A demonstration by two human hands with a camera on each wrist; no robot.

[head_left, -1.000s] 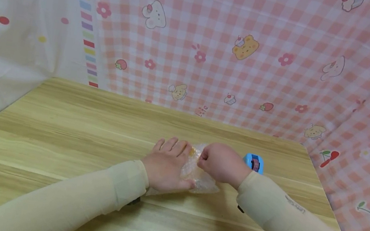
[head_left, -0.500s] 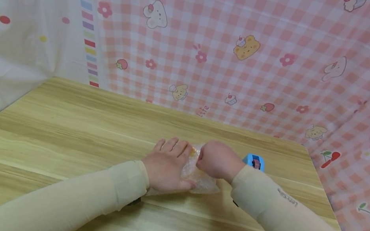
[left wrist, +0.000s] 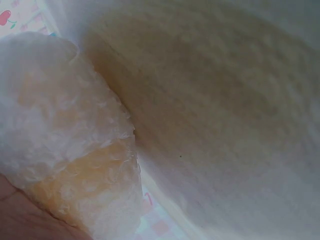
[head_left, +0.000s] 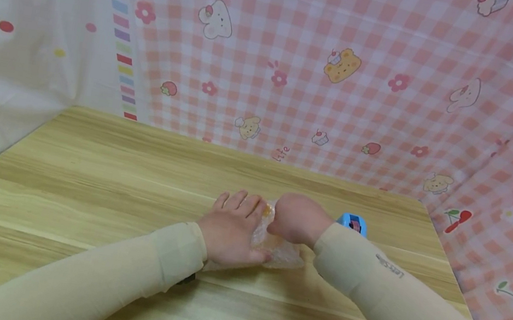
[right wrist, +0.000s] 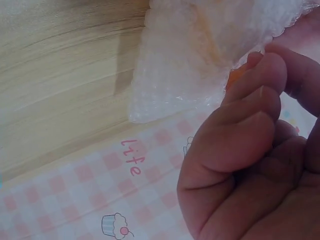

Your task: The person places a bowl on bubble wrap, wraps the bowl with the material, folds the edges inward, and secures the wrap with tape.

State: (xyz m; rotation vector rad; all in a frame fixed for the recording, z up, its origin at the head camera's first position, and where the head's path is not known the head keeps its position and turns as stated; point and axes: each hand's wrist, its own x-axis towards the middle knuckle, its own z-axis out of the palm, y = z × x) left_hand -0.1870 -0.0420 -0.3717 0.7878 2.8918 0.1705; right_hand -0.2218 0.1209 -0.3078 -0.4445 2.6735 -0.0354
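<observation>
A bubble-wrap bundle (head_left: 286,257) lies on the table between both hands, with a yellowish-orange thing showing through the clear wrap. My left hand (head_left: 229,233) rests on its left part, fingers spread and straight. From the right, my right hand (head_left: 299,219) reaches in with curled fingers. In the right wrist view its thumb and index finger meet at the edge of the bubble wrap (right wrist: 175,65), pinching there; the exact spot between the tips is hidden. An orange patch (right wrist: 236,76) shows just behind those fingers. The left wrist view shows the wrap (left wrist: 65,110) close up beside the palm.
A blue tape dispenser (head_left: 353,222) with a pinkish roll stands just beyond the right wrist, partly covered by the sleeve. The wood-grain table (head_left: 99,181) ends at a pink checked cloth (head_left: 304,40) behind and on the right, and a white dotted cloth on the left.
My right hand and forearm have moved slightly left over the bubble wrap, covering more of it. My left hand and the tape dispenser have stayed in place.
</observation>
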